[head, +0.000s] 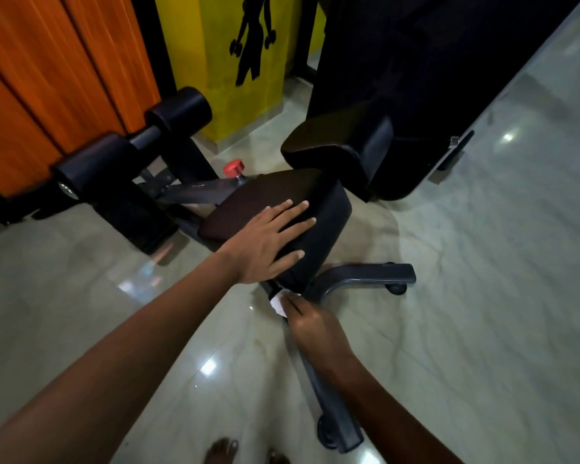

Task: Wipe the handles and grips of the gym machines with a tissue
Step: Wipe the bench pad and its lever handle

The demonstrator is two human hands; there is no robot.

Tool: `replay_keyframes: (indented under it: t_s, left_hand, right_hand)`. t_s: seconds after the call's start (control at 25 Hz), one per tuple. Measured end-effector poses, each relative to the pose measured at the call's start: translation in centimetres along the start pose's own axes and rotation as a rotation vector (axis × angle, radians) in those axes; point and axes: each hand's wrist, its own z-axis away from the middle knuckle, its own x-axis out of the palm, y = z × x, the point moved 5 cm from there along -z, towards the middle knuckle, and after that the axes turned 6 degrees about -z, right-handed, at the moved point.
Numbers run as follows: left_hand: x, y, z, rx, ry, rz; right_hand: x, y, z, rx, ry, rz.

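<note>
Your right hand (310, 324) pinches the tissue (279, 303) against the frame bar (318, 373) just under the seat pad (268, 192); your left hand (268, 239) lies flat, fingers spread, on that pad. The tissue is probably soft and tearable, so keep it bunched. The wheeled foot (379, 274) crowds your stroke.

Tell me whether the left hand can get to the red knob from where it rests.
Probably yes. The left hand lies flat on the seat pad, holding nothing, and the red knob sits just beyond the pad's far edge with nothing visible between them.
</note>
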Motion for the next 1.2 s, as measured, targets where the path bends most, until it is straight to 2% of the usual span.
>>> replay_keyframes:
  t_s: [0.12, 0.24, 0.36, 0.44, 0.6, 0.72, 0.76, 0.92, 1.08, 1.2]
  left_hand:
    - [-0.1, 0.0, 0.0, 0.003, 0.004, 0.02]
    - [-0.1, -0.1, 0.0, -0.006, 0.029, 0.039]
    - [-0.3, -0.1, 0.1, -0.015, 0.036, 0.036]
    - [-0.2, 0.0, 0.1, -0.017, 0.039, 0.038]
    - [-0.1, 0.0, 0.1, -0.026, 0.055, 0.031]
    - [-0.1, 0.0, 0.1, -0.024, 0.06, 0.024]
    - [-0.1, 0.0, 0.1, -0.022, 0.058, 0.026]
    - [0.0, -0.1, 0.1, -0.023, 0.06, 0.027]
    - [0.1, -0.1, 0.0, -0.022, 0.053, 0.019]
    - [0.2, -0.1, 0.0, -0.02, 0.049, 0.02]
  right_hand:
    - [-0.5, -0.6, 0.0, -0.032, -0.014, -0.032]
    - [-0.4, 0.9, 1.7, -0.092, -0.127, -0.096]
    - [-0.3, 1.6, 0.5, 0.084, -0.146, -0.144]
    - [-0.4, 0.9, -0.4, 0.13, -0.12, -0.135]
    - [-1.4, 1.1, 2.4, -0.042, -0.138, -0.176]
    - [-1.1, 1.6, 1.9, 0.194, -0.108, -0.255]
    - [-0.8, 1.1, 1.7, 0.209, -0.109, -0.268]
    - [-2.2, 1.0, 3.8, -0.076, -0.132, -0.234]
    - [-2.2, 1.2, 3.3, 0.101, -0.121, -0.302]
    - [-2.8, 0.8, 4.4, -0.07, -0.148, -0.224]
